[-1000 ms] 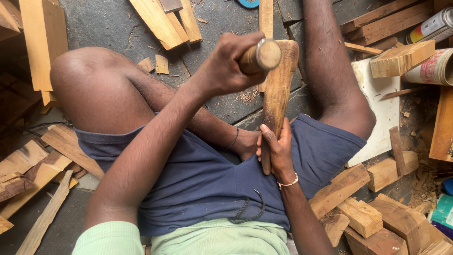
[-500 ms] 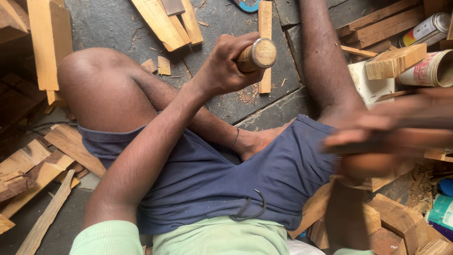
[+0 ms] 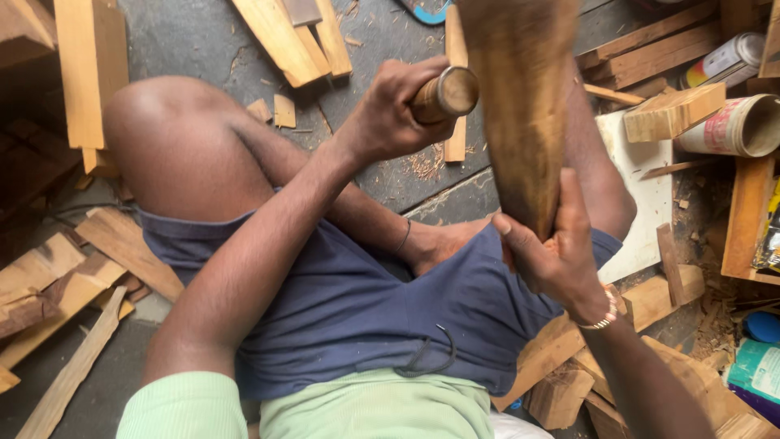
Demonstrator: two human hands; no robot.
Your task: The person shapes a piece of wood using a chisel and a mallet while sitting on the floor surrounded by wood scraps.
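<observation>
The left hand (image 3: 390, 114) is closed around a round wooden handle (image 3: 443, 95), its cut end facing the camera, raised above the lap. The right hand (image 3: 552, 252) grips the narrow lower end of a long tapered wood piece (image 3: 520, 106), held upright just beside the handle. Below are blue shorts (image 3: 366, 301), the grey floor (image 3: 203, 41) and scattered offcuts (image 3: 93, 73); two cans (image 3: 731, 122) lie to the right.

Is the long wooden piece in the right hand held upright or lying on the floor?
Upright: the right hand grips the wooden piece at its narrow lower end, its wide end rising toward the camera.
</observation>
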